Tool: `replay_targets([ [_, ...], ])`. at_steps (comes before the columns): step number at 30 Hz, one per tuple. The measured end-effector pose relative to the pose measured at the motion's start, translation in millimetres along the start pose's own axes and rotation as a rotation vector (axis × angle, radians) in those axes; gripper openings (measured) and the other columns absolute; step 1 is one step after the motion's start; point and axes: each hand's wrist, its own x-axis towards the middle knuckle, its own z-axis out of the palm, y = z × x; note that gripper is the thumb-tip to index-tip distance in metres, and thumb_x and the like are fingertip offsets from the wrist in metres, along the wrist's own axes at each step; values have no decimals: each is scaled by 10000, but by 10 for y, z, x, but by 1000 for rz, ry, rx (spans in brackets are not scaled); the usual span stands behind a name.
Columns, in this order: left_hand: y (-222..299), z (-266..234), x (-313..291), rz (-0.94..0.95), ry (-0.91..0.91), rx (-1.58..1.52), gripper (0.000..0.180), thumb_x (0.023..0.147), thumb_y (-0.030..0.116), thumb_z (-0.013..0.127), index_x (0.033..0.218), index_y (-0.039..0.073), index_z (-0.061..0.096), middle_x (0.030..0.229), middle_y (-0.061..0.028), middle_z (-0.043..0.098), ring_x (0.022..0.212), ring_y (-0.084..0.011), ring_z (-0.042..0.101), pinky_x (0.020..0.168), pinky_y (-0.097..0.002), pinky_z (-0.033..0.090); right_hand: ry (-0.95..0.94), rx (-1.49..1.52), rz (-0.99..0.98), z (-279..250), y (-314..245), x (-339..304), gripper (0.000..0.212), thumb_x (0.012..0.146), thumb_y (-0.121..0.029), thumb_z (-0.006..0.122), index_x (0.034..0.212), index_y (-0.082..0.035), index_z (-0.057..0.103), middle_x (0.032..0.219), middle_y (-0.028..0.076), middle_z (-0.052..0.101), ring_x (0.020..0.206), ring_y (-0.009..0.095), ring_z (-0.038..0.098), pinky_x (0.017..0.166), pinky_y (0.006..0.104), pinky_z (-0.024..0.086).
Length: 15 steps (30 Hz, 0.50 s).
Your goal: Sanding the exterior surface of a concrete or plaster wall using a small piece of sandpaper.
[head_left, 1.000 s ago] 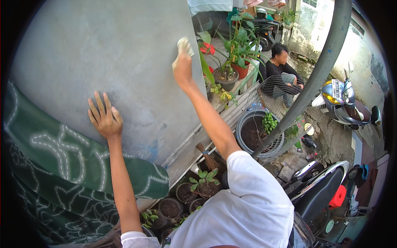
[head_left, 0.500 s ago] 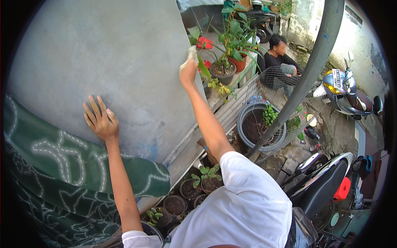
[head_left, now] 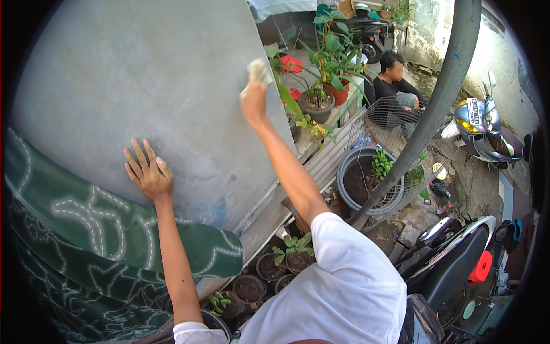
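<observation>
Two hands meet the grey wall (head_left: 143,74): left hand (head_left: 148,171) splayed flat at centre-left, right hand (head_left: 254,98) gripping a pale cloth (head_left: 258,71) at upper centre.

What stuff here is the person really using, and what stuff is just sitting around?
In use:
- right hand pressing a pale cloth on the grey wall
- left hand flat on that wall, fingers spread

Just about:
- small pots with seedlings under the wall
- big black tub
- leafy potted plants
- scooters
- a person sitting
</observation>
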Motion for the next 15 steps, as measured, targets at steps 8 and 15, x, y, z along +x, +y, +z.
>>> replay_targets([
  [8, -146, 40, -194, 6, 17, 16, 549, 1041, 261, 386, 1551, 180, 573, 1684, -42, 440, 1548, -346, 398, 1254, -493, 293, -96, 117, 35, 93, -321, 247, 738, 850, 207, 455, 1571, 107, 331, 1600, 378, 359, 1508, 544, 308, 1268, 597, 250],
  [15, -123, 16, -170, -4, 4, 26, 550, 1038, 265, 391, 1550, 184, 575, 1688, -41, 434, 1547, -333, 402, 1254, -491, 296, -45, 44, -65, 40, -491, 418, 706, 838, 193, 497, 1532, 117, 388, 1483, 410, 485, 1434, 542, 436, 1231, 573, 307],
])
